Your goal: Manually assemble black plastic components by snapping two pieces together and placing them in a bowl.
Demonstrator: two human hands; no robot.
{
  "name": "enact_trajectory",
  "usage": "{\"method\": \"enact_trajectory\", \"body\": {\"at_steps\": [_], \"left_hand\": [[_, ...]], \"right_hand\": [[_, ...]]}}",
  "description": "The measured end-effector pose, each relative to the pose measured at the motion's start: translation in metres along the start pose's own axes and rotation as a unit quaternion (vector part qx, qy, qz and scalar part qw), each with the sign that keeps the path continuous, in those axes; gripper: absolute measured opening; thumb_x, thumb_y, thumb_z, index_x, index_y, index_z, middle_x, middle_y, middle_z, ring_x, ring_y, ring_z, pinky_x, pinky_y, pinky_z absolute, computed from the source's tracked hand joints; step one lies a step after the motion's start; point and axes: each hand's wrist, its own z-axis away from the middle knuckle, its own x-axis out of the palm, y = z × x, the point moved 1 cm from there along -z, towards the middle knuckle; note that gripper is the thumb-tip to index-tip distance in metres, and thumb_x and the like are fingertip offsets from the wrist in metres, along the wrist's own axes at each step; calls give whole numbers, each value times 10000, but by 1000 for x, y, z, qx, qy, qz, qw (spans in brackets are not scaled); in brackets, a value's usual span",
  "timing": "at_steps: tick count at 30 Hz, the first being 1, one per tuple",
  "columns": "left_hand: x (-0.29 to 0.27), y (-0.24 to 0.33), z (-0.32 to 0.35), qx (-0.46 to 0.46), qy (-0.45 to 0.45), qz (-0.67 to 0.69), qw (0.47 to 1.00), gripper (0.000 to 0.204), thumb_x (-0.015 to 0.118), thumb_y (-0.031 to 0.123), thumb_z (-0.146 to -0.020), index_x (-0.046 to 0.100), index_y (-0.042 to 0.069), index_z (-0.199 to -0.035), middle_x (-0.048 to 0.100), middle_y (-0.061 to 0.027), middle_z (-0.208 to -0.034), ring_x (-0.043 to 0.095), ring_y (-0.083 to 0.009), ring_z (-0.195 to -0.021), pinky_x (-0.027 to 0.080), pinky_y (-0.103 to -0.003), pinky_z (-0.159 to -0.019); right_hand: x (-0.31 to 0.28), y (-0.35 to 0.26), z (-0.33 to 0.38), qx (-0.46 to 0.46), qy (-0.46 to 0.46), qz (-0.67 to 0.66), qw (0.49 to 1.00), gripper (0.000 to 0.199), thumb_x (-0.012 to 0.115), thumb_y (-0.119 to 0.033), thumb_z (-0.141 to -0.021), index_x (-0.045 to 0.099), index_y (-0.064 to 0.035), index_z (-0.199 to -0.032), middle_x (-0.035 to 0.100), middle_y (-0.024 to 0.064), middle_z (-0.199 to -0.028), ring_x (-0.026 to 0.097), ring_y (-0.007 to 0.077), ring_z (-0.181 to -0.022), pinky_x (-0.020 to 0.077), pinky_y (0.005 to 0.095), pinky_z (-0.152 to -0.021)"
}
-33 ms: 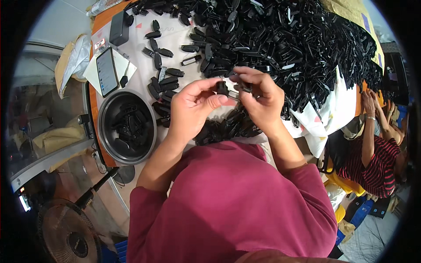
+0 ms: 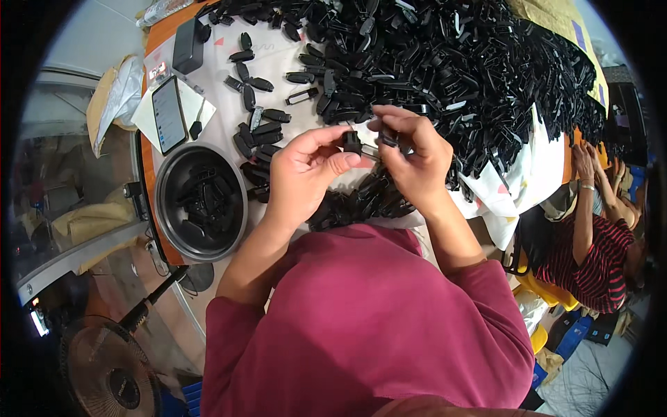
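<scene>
A small black part [image 2: 352, 142] sits pinched between the left hand [image 2: 306, 170] and right hand [image 2: 410, 156], both sets of fingers closed on it above the tabletop [image 2: 278, 62]. A heap [image 2: 458, 62] crowds the far side. A bowl [image 2: 200, 203] sits at the left edge beside a phone [image 2: 169, 115].

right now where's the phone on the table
In the head view the phone lies on a white sheet at the table's left edge, just above the round black bowl, left of both hands.
</scene>
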Motion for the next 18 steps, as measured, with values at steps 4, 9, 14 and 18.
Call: {"method": "enact_trajectory", "body": {"at_steps": [4,9,14,18], "left_hand": [[-1,0,3,9,10,-32,999,342,661,5,-753,553,-25,-1076,615,-47,-922,562,-86,-793,451,-204,-704],[-1,-1,-1,58,32,-72,995,310,629,-9,-778,539,-54,-1071,620,-84,-884,614,-138,-760,491,-215,-679],[-5,5,-1,220,33,-399,889,330,642,30,-779,546,-45,-1085,613,-74,-923,594,-110,-755,486,-211,-663],[4,0,-3,190,39,-257,947,345,645,66,-788,548,-32,-1104,599,-69,-987,583,-103,-771,476,-217,-649]], "right_hand": [[-5,-6,-7,-259,-15,266,928,405,608,119,-611,589,-13,-994,575,101,-844,556,194,-649,467,273,-548],[-6,-4,-6,-261,-25,241,934,496,664,84,-617,598,-73,-1083,529,78,-795,517,193,-626,426,267,-511],[-9,-6,1,-196,-91,177,960,520,678,77,-628,586,-79,-1116,514,97,-842,520,184,-656,429,262,-526],[2,-4,11,-209,-25,214,954,527,693,77,-622,585,-74,-1115,509,91,-852,521,169,-644,440,240,-512]]}}
